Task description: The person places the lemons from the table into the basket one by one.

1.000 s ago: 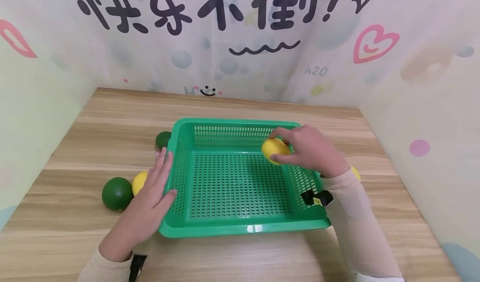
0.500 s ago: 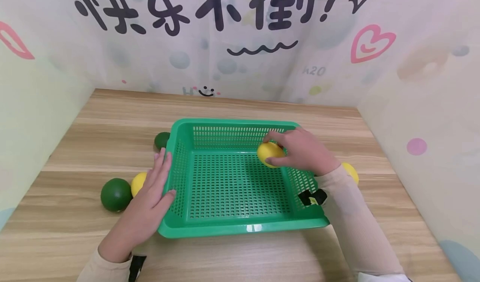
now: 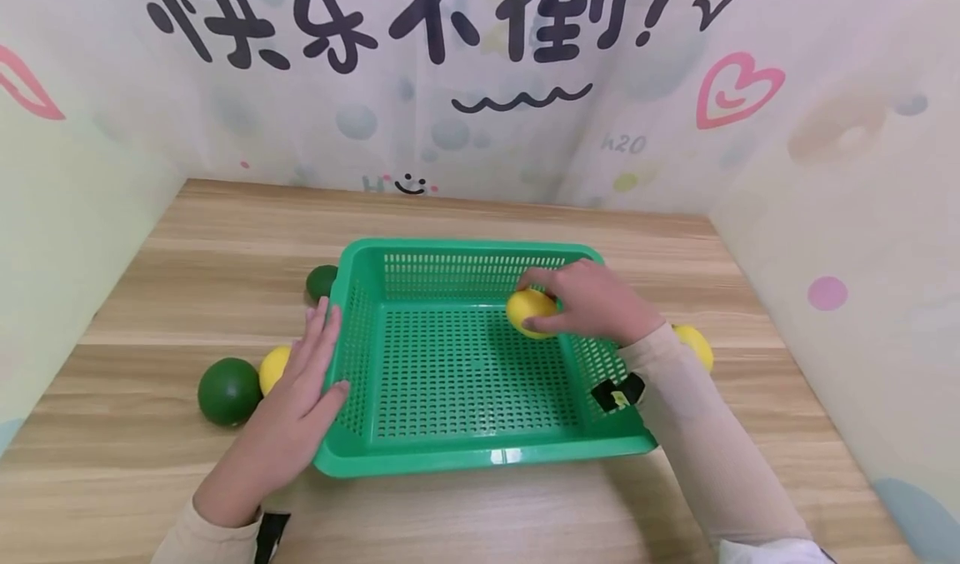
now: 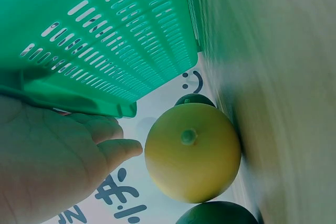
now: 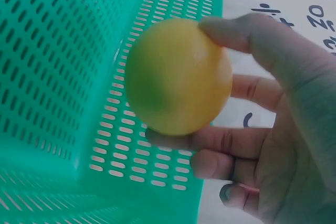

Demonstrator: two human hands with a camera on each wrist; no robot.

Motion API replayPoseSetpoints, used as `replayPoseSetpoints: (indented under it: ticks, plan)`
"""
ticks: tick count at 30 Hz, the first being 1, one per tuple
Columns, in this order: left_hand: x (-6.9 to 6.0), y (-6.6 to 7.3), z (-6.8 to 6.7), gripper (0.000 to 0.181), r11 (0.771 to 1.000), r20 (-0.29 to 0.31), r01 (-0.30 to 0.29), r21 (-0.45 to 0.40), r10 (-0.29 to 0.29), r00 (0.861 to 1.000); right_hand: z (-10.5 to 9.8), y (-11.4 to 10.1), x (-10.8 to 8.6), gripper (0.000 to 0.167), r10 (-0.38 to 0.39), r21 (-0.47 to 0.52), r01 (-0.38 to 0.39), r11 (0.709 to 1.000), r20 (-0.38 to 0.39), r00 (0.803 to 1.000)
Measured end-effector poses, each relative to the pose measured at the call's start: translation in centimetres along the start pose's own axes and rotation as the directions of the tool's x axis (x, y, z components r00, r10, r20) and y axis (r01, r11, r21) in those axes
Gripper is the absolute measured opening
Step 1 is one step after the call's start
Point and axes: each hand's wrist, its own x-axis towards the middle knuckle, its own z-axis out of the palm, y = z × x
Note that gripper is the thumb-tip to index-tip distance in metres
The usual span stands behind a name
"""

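Over the last second, carried lemon (image 3: pixel 527 311) inward and slightly lower, away from the 3 o'clock wall of green perforated basket (image 3: pixel 420 461). Now inside the walls, between 1 and 2 o'clock from basket centre. Puts it clear of the rim, but not let go. Holding it between thumb and fingers of right hand (image 3: pixel 592 301). Can't tell whether touching the basket floor or just above. Kept left hand (image 3: pixel 288 418) along the 9 o'clock rim: fingers straight, gripping nothing. Still lying outside, on wood-grain table (image 3: pixel 480 514): second lemon (image 3: pixel 272 366) at 9 o'clock, just beside dark green round fruit (image 3: pixel 228 391); another dark green fruit (image 3: pixel 321 283) near 10; third lemon (image 3: pixel 697 346) at 3, partly hidden behind right sleeve (image 3: pixel 705 439).
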Motion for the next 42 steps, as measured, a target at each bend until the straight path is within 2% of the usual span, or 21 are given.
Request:
replayPoseSetpoints:
  ticks: [9,17,22,30,38,42]
  plan:
    - [0.3,0.1,0.1,0.076,1.000,0.008,-0.002,0.001,0.002,1.000,0.3,0.3,0.1,0.034,0.051,-0.026,-0.050,0.998,0.039,0.998]
    - [0.3,0.1,0.2,0.076,1.000,0.004,0.003,-0.001,-0.003,1.000,0.5,0.2,0.3,0.032,0.103,-0.093,-0.095,0.991,0.084,0.991]
    - [0.3,0.2,0.2,0.076,1.000,0.005,0.003,0.000,-0.003,1.000,0.8,-0.2,0.4,0.036,0.095,-0.152,-0.078,0.985,0.113,0.989]
    - [0.3,0.1,0.1,0.077,1.000,0.001,-0.004,0.001,0.004,1.000,1.1,-0.2,0.5,0.034,0.073,-0.202,-0.056,0.978,0.075,0.995]
    - [0.1,-0.2,0.1,0.077,0.999,-0.023,-0.044,0.008,0.044,0.999,1.8,-0.4,1.1,0.029,0.057,-0.250,-0.044,0.967,0.047,0.997]
    - [0.2,-0.1,0.1,0.077,0.999,-0.010,-0.037,-0.002,0.037,0.999,2.4,-0.4,1.1,0.029,0.059,-0.293,-0.044,0.955,0.044,0.997]
